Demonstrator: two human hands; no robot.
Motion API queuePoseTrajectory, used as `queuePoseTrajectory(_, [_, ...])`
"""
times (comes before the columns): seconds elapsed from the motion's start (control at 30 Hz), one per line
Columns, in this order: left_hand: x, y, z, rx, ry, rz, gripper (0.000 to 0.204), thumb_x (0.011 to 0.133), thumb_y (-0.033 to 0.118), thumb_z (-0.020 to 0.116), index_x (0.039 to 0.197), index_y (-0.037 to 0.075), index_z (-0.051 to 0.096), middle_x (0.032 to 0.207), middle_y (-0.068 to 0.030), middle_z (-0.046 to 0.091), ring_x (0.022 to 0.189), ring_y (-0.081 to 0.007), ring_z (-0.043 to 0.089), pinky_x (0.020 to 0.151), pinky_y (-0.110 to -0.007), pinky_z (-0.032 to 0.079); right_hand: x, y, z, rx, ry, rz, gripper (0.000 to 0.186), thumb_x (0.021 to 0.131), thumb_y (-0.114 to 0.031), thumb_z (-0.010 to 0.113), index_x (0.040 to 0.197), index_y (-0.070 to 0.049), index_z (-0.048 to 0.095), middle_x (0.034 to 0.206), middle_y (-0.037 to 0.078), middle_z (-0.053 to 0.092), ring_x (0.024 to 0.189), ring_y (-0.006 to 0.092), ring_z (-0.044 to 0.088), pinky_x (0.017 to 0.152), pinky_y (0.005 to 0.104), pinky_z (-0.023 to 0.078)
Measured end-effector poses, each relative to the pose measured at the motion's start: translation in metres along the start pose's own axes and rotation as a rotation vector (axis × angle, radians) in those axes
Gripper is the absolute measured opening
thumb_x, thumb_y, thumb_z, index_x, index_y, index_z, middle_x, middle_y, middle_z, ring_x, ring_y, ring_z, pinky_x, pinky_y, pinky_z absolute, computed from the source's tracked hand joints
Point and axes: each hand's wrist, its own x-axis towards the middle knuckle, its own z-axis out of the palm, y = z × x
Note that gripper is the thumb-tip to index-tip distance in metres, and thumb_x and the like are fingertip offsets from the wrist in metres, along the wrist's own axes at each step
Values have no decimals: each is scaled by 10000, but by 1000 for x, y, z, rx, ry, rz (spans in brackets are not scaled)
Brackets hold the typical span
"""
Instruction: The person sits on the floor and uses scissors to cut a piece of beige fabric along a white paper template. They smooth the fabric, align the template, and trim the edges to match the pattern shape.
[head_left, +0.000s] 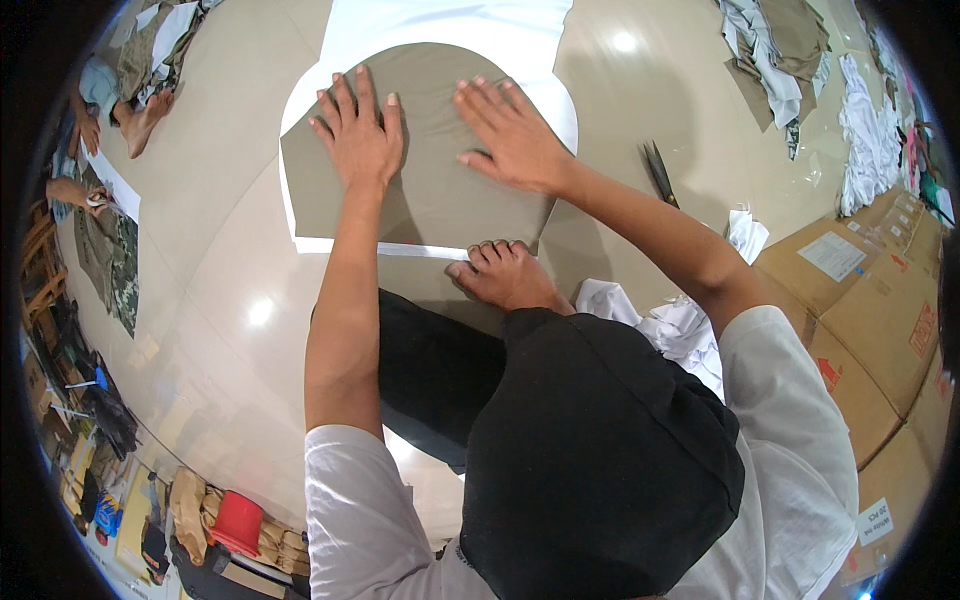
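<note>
An olive-brown cloth piece with a curved top [440, 205] lies flat over white fabric [445, 22] on the floor. My left hand [358, 135] rests on the upper left of the olive piece, fingers spread. My right hand [508, 138] lies on its upper right, fingers stretched out. My bare foot [505, 275] is at the lower edge of the cloth. Dark-handled scissors [660, 175] lie to the right of it.
Cardboard boxes [860, 310] line the right side. Crumpled white cloth [625, 310] lies near my right knee. Fabric piles [775, 50] are at upper right. Other people's bare foot [145, 120] and hand [70, 195] show at left, above assorted items and a red container [235, 520].
</note>
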Motion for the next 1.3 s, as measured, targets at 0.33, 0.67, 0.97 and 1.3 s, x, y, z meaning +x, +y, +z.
queuePoseTrajectory(0.33, [13,18,6,-198,55,120,703,1167,547,367,1774,196,319,1835,-187,265,1687,-510,164,1345,-690,107,31,2,8,-37,71,-10,870,1103,-597,550,1688,25,385,1778,206,366,1658,376,320,1348,572,257])
queuePoseTrajectory(0.67, [33,12,19,3,130,-37,685,1171,513,354,1770,181,332,1836,-179,272,1689,-499,170,1351,-672,105,76,48,-2,-130,140,73,841,1125,-558,550,1715,3,343,1799,188,336,1660,383,313,1347,573,262])
queuePoseTrajectory(0.97, [62,-3,25,-62,111,248,657,1168,551,395,1774,306,324,1845,-111,281,1699,-415,218,1357,-650,157,104,65,-23,-101,-59,98,963,1121,-613,445,1735,86,198,1822,286,213,1706,428,165,1393,569,111])
queuePoseTrajectory(1.3, [54,-66,7,28,61,123,686,1168,592,352,1788,310,275,1854,-127,241,1715,-409,158,1382,-601,114,106,107,-18,-259,-25,122,910,1118,-589,454,1736,10,157,1813,234,117,1682,359,78,1368,534,63])
